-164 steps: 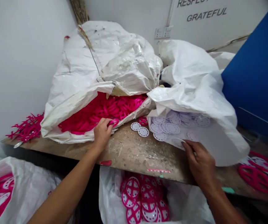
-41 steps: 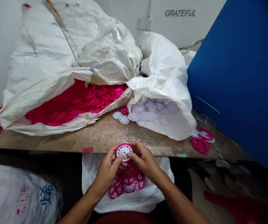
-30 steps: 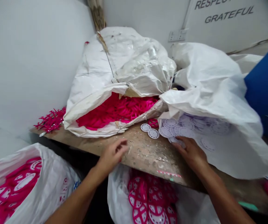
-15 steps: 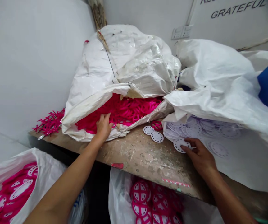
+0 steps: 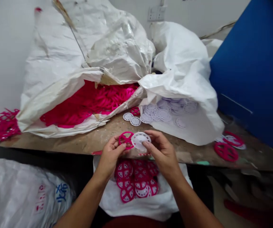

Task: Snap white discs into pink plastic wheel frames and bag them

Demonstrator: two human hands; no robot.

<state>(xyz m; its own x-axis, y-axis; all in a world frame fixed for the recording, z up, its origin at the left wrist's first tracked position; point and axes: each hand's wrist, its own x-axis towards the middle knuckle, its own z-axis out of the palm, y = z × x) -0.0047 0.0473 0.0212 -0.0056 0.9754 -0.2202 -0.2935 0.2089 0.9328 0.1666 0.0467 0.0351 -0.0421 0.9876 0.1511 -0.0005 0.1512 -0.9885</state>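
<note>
My left hand [image 5: 111,155] is closed on a pink plastic ring with cross spokes [image 5: 126,138]. Between thumb and fingers, my right hand [image 5: 162,150] pinches a white slotted disc [image 5: 139,141]. The two pieces meet edge to edge, the disc slightly overlapping the ring, above the front of the worn table [image 5: 112,133]. Behind my left hand a white sack [image 5: 62,104] gapes open, full of pink rings [image 5: 86,104]. Another white sack [image 5: 181,66], behind my right hand, spills loose white discs [image 5: 161,114].
Below my hands, a white bag [image 5: 136,209] holds pink-and-white joined pieces [image 5: 136,179]. More pink and white parts [image 5: 228,145] lie at the right, by a blue panel [image 5: 247,82]. A pink tangle [image 5: 3,123] sits at the far left, above another bag [image 5: 27,186].
My left hand has come out of the pink sack with a ring. My right hand has brought a disc from the other sack beside it. The view has shifted right and down.
</note>
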